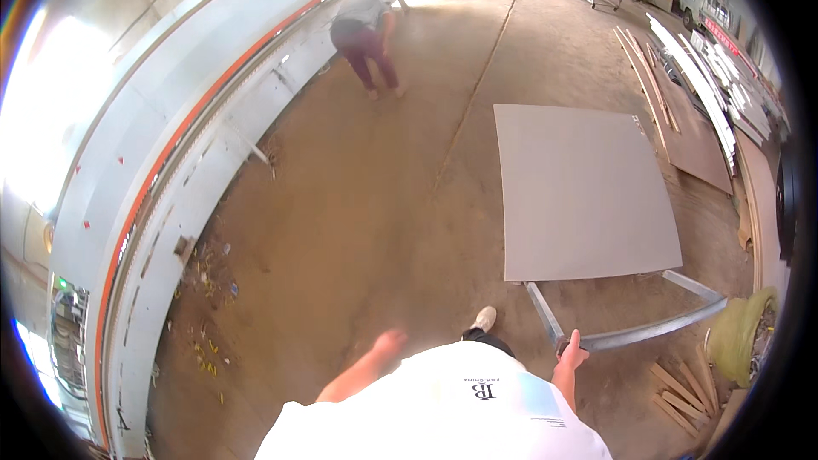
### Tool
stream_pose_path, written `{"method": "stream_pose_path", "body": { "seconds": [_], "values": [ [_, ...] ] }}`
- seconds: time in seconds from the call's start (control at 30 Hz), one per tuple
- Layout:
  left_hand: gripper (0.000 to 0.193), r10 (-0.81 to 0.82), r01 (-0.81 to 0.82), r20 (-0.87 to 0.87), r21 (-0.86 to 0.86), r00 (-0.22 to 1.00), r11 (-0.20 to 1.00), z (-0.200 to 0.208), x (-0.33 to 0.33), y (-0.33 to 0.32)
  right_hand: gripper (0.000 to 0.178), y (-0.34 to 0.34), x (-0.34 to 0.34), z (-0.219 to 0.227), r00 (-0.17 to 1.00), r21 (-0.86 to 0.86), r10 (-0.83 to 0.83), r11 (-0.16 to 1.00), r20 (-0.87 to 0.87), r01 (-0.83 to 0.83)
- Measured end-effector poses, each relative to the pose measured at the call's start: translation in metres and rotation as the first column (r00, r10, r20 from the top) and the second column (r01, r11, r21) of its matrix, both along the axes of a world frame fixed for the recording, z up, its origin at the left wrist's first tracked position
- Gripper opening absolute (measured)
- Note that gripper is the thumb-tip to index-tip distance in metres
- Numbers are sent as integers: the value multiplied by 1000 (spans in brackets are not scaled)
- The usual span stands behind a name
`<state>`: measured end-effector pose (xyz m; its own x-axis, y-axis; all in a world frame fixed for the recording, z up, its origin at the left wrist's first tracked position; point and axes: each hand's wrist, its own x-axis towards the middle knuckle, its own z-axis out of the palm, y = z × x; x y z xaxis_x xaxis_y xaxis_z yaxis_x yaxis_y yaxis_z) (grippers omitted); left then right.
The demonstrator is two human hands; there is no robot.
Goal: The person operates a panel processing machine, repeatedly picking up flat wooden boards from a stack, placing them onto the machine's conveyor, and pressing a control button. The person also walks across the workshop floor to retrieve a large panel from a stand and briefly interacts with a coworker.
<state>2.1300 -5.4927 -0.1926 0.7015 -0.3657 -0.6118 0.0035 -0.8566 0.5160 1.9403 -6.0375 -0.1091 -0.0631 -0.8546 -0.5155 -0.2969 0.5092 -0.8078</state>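
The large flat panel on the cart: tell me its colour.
Plain pale grey, unpatterned; the panel shows best in the head view.

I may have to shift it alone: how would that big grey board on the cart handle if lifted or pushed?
The grey board is broad and thin, so it would probably flex and feel awkward. It lies flat on a metal-framed cart, whose handle the right hand grips, so rolling looks easier.

A bare brown concrete floor (375, 204) is seen, crossed by a straight seam. A large grey board (584, 192) on a low metal-framed cart (648, 332) is placed right of that seam. Beyond the board, brown and white panels (690, 111) are laid flat. Wood offcuts (686, 392) are scattered nearer than the board; small debris (209, 290) is strewn far left of it.
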Motion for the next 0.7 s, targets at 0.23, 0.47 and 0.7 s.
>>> {"method": "stream_pose_path", "body": {
  "seconds": [0.23, 0.47, 0.7],
  "values": [
    [36, 182, -181, -70, 25, 981, 983, 80, 97, -106, 85, -103, 184, -11, 997, 62, 77, 995, -19, -75],
    [42, 224, -222, -173, 35, 959, 975, 69, 242, -202, 80, -213, 353, -52, 996, -63, 63, 996, -69, -67],
    [41, -130, 149, -155, 123, 979, 981, 17, 438, -289, 81, -294, 514, -15, 984, -15, 180, 984, 3, -180]
  ]
}}
